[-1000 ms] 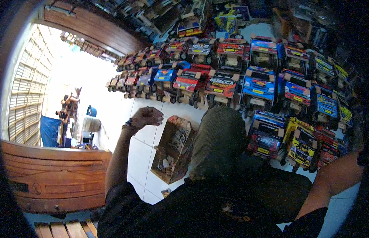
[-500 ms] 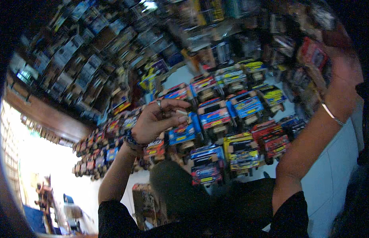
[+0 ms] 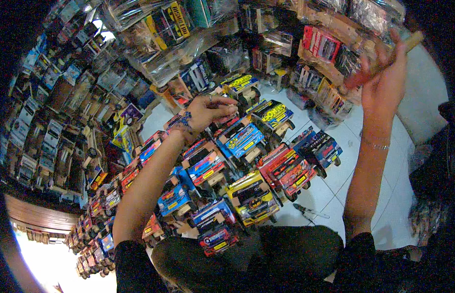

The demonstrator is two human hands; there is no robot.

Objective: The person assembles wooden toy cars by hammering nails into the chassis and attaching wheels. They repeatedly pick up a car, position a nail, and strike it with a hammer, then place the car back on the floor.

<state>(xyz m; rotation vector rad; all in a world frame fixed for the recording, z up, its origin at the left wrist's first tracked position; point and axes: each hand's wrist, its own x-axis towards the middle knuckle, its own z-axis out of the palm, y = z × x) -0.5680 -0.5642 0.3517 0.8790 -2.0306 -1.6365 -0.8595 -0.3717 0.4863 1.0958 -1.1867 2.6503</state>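
Note:
My left hand (image 3: 204, 116) hovers over the rows of toy trucks, thumb and fingertips pinched together on a small pale piece too small to name. Below it stand several brightly painted wooden toy trucks, among them a blue one (image 3: 243, 141), a yellow one (image 3: 255, 198) and a red one (image 3: 288, 171). Raised at the upper right, my right hand (image 3: 385, 90) is closed round a wooden-handled tool (image 3: 412, 43). One end of this tool is pale wood and the other looks dark red; motion blurs its shape.
Pliers (image 3: 310, 213) lie on the white tiled floor (image 3: 330, 188) right of the trucks. Stacks of plastic-wrapped toy trucks (image 3: 320, 46) line the back, and more stacks (image 3: 46, 127) rise at the left. My knees (image 3: 296, 249) are close at the near edge.
The view has swung to the right, and the trucks appear turned. My left hand stays pinched above them. My right hand has come inward from the far right edge, showing the tool.

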